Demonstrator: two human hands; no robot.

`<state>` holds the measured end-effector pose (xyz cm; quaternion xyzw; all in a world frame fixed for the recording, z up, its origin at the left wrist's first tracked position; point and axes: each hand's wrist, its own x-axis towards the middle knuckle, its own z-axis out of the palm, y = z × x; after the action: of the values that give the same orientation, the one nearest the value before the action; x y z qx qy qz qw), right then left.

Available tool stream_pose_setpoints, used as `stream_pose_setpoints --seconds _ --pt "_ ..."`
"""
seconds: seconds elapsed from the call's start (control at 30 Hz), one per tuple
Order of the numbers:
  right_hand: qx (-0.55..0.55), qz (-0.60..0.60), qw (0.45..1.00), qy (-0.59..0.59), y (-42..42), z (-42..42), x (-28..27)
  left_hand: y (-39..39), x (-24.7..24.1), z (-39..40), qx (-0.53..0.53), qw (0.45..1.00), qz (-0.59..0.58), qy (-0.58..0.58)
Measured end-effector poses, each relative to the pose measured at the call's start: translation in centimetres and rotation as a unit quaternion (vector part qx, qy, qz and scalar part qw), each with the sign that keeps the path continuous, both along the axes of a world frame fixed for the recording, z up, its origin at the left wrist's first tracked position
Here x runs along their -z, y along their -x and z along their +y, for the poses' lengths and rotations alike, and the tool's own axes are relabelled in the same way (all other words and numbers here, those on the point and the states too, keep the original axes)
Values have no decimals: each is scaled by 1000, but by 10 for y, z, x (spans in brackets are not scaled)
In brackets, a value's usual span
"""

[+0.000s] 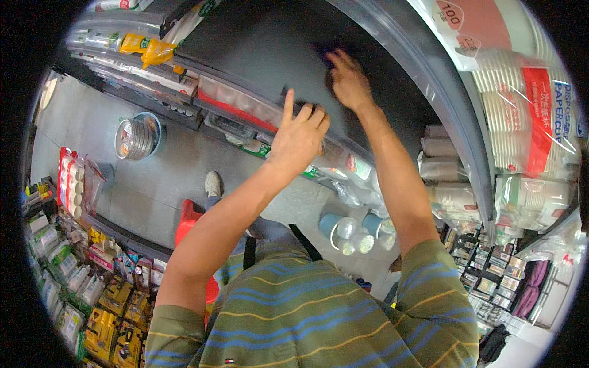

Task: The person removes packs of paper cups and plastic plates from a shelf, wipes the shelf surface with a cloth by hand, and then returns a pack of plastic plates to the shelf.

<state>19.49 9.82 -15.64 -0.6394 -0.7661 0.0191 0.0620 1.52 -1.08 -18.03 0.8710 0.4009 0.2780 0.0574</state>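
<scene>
My left hand [301, 131] rests at the front edge of a dark shelf [257, 55], its index finger stretched out and the other fingers bent over the edge. Nothing shows in it, though its fingertips are partly hidden. Farther in over the same shelf is my right hand [350, 83], fingers apart and slightly blurred, with no object visible in it. A dark shadow lies beside its fingertips. Below the shelf's edge, near my left hand, runs a row of clear-wrapped goods with a red band [234, 106].
Packs of disposable paper cups [511, 119] stand at the right beyond a curved shelf edge. A yellow package [156, 51] lies at the upper left. On the floor are a round bin [158, 131], blue containers [327, 225] and a red stool [186, 221]. Packed shelves [96, 294] fill the lower left.
</scene>
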Motion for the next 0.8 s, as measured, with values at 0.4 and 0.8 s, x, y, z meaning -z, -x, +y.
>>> stream_pose_setpoints --seconds 0.4,0.8 --pt "8 -27 998 -59 -1 22 18 3 1 -3 37 999 -10 27" --pt "-14 68 996 50 3 -13 -21 22 7 4 104 991 -83 -6"
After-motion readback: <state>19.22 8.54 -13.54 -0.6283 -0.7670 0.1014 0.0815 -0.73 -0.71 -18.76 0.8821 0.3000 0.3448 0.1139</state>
